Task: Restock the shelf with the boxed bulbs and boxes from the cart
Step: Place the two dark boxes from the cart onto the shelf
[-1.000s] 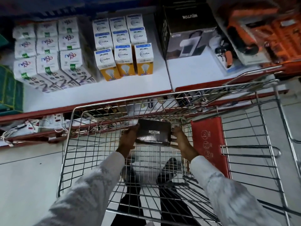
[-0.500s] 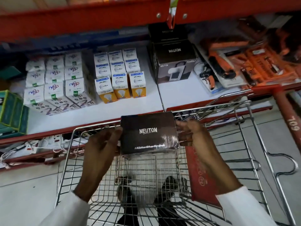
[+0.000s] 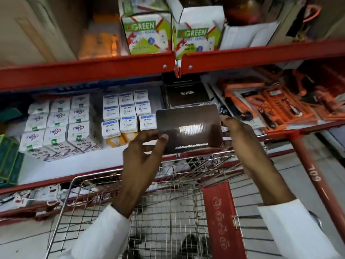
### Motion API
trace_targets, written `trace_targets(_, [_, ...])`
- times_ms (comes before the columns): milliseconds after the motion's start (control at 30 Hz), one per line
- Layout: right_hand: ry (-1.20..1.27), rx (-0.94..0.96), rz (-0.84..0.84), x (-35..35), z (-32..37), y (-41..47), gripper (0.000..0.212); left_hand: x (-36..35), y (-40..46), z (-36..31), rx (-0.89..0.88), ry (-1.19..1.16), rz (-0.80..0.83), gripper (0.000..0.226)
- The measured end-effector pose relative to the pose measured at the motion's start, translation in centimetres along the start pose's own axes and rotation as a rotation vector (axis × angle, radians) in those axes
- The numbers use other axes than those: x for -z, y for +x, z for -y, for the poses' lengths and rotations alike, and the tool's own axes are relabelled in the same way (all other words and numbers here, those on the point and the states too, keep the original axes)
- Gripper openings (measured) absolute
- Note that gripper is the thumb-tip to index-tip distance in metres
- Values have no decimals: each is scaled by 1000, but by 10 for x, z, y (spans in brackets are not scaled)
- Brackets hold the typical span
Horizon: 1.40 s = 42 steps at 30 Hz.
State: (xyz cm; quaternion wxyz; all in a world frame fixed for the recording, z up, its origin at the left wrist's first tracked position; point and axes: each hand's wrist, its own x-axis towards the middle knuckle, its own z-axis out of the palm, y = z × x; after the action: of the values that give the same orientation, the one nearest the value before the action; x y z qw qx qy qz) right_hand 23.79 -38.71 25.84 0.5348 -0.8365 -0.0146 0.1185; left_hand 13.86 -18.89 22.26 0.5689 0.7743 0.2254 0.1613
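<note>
I hold a black Neuton box (image 3: pixel 188 128) in both hands, in the air above the wire cart (image 3: pixel 168 202) and in front of the white shelf (image 3: pixel 78 165). My left hand (image 3: pixel 141 152) grips its left edge and my right hand (image 3: pixel 240 135) its right edge. Just behind it on the shelf stands another black Neuton box (image 3: pixel 186 95). To the left are rows of white-and-yellow boxed bulbs (image 3: pixel 127 116) and white boxed bulbs (image 3: pixel 56 126). The cart basket below looks bare; only the floor and shoes show through its mesh.
Orange tool kits (image 3: pixel 276 103) lie on the shelf at right. A red upright post (image 3: pixel 315 176) stands right of the cart. The upper red shelf beam (image 3: pixel 93 71) carries green-and-white boxes (image 3: pixel 147 36). Dark green boxes (image 3: pixel 9 159) sit at far left. A red child-seat flap (image 3: pixel 222 217) hangs in the cart.
Both hands have lifted the black box out of the cart and carried it up and forward toward the shelf. The view has tilted up, showing the upper shelf.
</note>
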Motion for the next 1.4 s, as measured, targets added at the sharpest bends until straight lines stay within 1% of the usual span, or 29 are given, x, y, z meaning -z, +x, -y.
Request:
trace_targets(33, [-13, 5, -6, 2, -5, 10, 54, -11, 5, 2, -3, 9, 15, 24])
trace_targets(167, [-7, -56, -17, 3, -24, 45, 31, -48, 24, 11, 44, -1, 69, 23])
trace_targets(300, [-45, -92, 2, -1, -41, 81, 22, -76, 49, 25, 94, 35, 92, 25])
trace_targets(467, [-103, -50, 27, -9, -63, 118, 24, -92, 69, 33, 115, 110, 56, 30])
trace_targets(567, [-84, -31, 43, -11, -70, 133, 33, -95, 76, 37, 124, 124, 32, 30])
trace_targets(700, [-83, -32, 27, -11, -82, 141, 39, -97, 82, 45, 165, 102, 39, 38])
trace_targets(800, [-121, -5, 24, -14, -92, 140, 36, -97, 82, 52, 223, 48, 41, 46])
trace_targets(900, [-150, 47, 1, -14, -96, 138, 24, -98, 81, 54, 220, 28, 38, 43])
trace_targets(967, [-152, 68, -8, -12, -97, 137, 25, -99, 82, 55, 217, 22, 35, 43])
trace_targets(1200, [-96, 54, -7, -7, -100, 139, 26, -105, 85, 56, 243, -18, 35, 43])
trace_targets(1400, [-127, 62, -40, -8, -104, 140, 27, -106, 84, 56, 239, -36, 39, 43])
